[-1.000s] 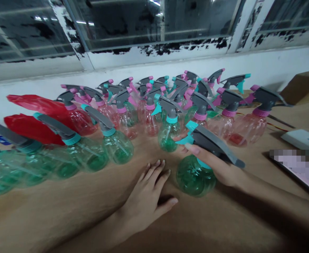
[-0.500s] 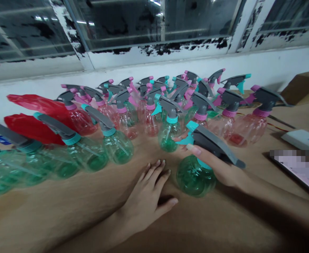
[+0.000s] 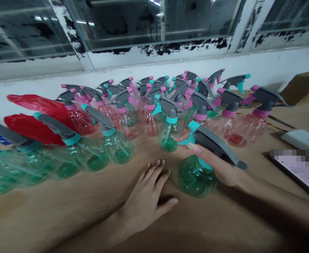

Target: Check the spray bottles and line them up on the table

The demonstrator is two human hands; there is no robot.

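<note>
My right hand [image 3: 217, 165] is closed round the neck of a green spray bottle [image 3: 195, 177], which has a grey spray head and turquoise nozzle, trigger and collar. Its thumb lies along the near side, and the other fingers are mostly hidden behind the head. To the left of that bottle, my left hand [image 3: 149, 196] rests flat on the brown table [image 3: 72, 218], fingers stretched out, holding nothing. Just beyond the hands stands another green spray bottle [image 3: 169, 135].
Several pink spray bottles [image 3: 151, 121] crowd toward the wall, mixed with green ones. A row of green bottles [image 3: 117, 149] stands at left, beside a red plastic bag [image 3: 43, 116]. On the right are a phone [image 3: 296, 172], a white device [image 3: 304, 140] and a cardboard box [image 3: 304, 88].
The held spray bottle and my right hand have shifted very slightly to the right. My left hand has stayed in place.
</note>
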